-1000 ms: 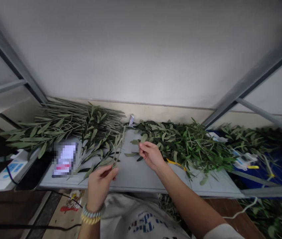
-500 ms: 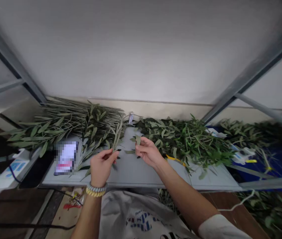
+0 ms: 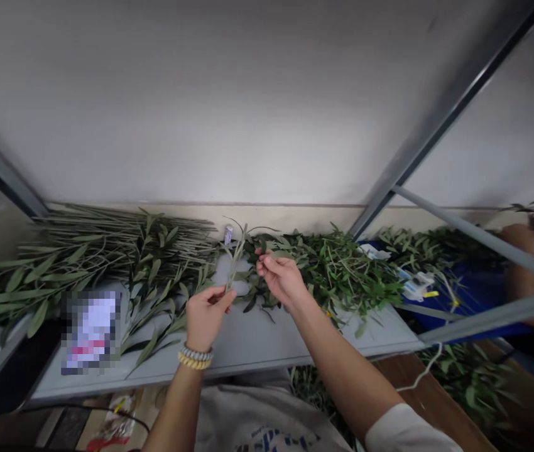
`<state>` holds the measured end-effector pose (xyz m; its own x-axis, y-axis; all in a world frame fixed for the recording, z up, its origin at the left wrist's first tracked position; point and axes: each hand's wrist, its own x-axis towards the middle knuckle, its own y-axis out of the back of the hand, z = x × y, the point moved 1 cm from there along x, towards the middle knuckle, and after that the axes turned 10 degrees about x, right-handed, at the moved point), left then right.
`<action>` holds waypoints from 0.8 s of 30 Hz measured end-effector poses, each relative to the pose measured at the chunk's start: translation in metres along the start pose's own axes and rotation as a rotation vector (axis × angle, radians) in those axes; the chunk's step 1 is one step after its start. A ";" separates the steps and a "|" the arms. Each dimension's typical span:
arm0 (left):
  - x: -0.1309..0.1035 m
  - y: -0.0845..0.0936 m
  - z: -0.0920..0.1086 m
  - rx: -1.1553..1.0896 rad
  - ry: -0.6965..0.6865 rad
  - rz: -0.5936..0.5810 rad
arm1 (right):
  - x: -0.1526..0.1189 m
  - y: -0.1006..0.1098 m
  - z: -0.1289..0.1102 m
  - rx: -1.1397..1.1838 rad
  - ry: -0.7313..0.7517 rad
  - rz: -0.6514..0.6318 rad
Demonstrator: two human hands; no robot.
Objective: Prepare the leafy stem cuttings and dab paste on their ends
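My left hand [image 3: 207, 314], with beaded bracelets at the wrist, pinches the lower end of a thin leafy sprig [image 3: 236, 260] and holds it upright above a grey shelf [image 3: 267, 336]. Just to its right, my right hand [image 3: 280, 276] grips a leaf near the sprig's upper part. Behind and left of my hands lies a pile of long-stemmed branches [image 3: 107, 251]. A heap of darker loose leaves and cuttings [image 3: 342, 276] spreads to the right of my right hand.
A phone with a lit screen [image 3: 88, 331] lies on the shelf's left part. Grey metal frame bars [image 3: 436, 94] cross on the right. Another person's arm [image 3: 526, 251] works with branches at the far right. More cuttings [image 3: 474, 376] lie below the shelf.
My left hand has lifted the sprig from lying low on the shelf to upright, and my right hand has moved up to it. The view has swung to the right.
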<state>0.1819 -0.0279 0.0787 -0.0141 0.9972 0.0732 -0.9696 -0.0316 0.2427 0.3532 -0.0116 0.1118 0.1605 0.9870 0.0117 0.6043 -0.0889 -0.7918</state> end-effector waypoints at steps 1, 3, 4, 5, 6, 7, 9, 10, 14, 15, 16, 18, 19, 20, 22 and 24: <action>0.001 -0.002 0.002 -0.008 -0.009 -0.012 | 0.002 0.000 -0.001 0.011 0.019 0.016; 0.002 -0.007 0.006 -0.030 -0.017 -0.028 | 0.005 -0.001 -0.004 0.034 0.056 0.042; 0.003 -0.009 0.007 -0.043 -0.018 -0.037 | 0.006 -0.002 -0.006 0.044 0.072 0.045; 0.003 -0.011 0.008 -0.054 -0.018 -0.047 | 0.007 -0.003 -0.008 0.053 0.087 0.043; 0.003 -0.013 0.009 -0.063 -0.019 -0.058 | 0.007 -0.004 -0.010 0.062 0.098 0.038; 0.002 -0.014 0.010 -0.069 -0.022 -0.069 | 0.007 -0.005 -0.013 0.072 0.106 0.034; 0.001 -0.016 0.011 -0.071 -0.029 -0.084 | 0.005 -0.007 -0.017 0.093 0.109 0.016; 0.000 -0.015 0.012 -0.069 -0.032 -0.086 | 0.004 -0.007 -0.019 0.104 0.102 0.000; -0.001 -0.011 0.014 -0.055 -0.049 -0.084 | -0.001 -0.003 -0.021 0.148 0.036 -0.097; -0.001 -0.010 0.013 -0.053 -0.054 -0.081 | -0.003 -0.002 -0.021 0.152 0.016 -0.119; 0.000 -0.009 0.013 -0.052 -0.055 -0.074 | -0.003 0.001 -0.020 0.154 -0.003 -0.139; 0.000 -0.008 0.013 -0.057 -0.047 -0.063 | -0.004 0.005 -0.019 0.159 -0.032 -0.164; 0.000 -0.008 0.012 -0.061 -0.040 -0.061 | -0.004 0.007 -0.018 0.163 -0.040 -0.169; 0.000 -0.009 0.012 -0.064 -0.032 -0.064 | -0.003 0.008 -0.018 0.167 -0.042 -0.165; -0.001 -0.010 0.012 -0.068 -0.028 -0.078 | -0.002 0.010 -0.017 0.161 -0.029 -0.128; -0.002 -0.012 0.013 -0.061 -0.045 -0.095 | 0.000 0.010 -0.016 0.149 0.008 -0.061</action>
<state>0.1967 -0.0299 0.0882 0.0883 0.9914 0.0963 -0.9790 0.0685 0.1918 0.3720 -0.0148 0.1138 0.1337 0.9887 0.0673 0.4910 -0.0071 -0.8711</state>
